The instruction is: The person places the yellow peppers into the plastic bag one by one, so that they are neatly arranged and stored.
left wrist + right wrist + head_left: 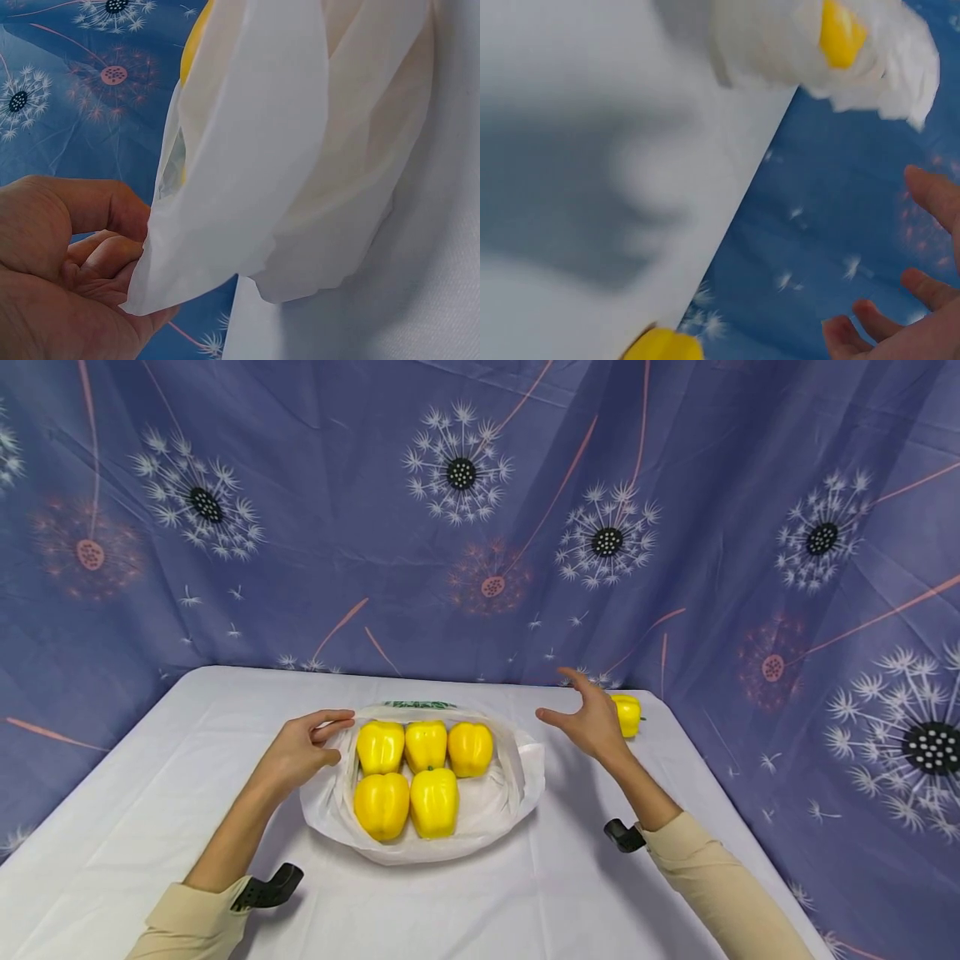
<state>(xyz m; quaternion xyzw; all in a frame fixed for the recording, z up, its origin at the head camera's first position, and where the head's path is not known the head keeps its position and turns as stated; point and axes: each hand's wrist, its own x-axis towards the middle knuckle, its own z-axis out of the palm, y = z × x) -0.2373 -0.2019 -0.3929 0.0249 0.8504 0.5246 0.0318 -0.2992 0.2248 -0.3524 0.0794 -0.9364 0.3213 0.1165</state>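
Observation:
Several yellow bell peppers sit in two rows inside a white plastic bag, its mouth spread open upward. My left hand is at the bag's left rim, its fingers touching the plastic and its thumb spread apart from them. In the left wrist view the bag's edge overlaps part of the hand. My right hand hovers to the right of the bag, thumb and fingers spread, holding nothing. Another yellow bell pepper lies beyond that hand, partly hidden by it.
A white cloth covers the table, whose far edge runs along a blue curtain with dandelion prints. Black wrist devices sit at both sleeve cuffs. The lone pepper is close to the back right corner.

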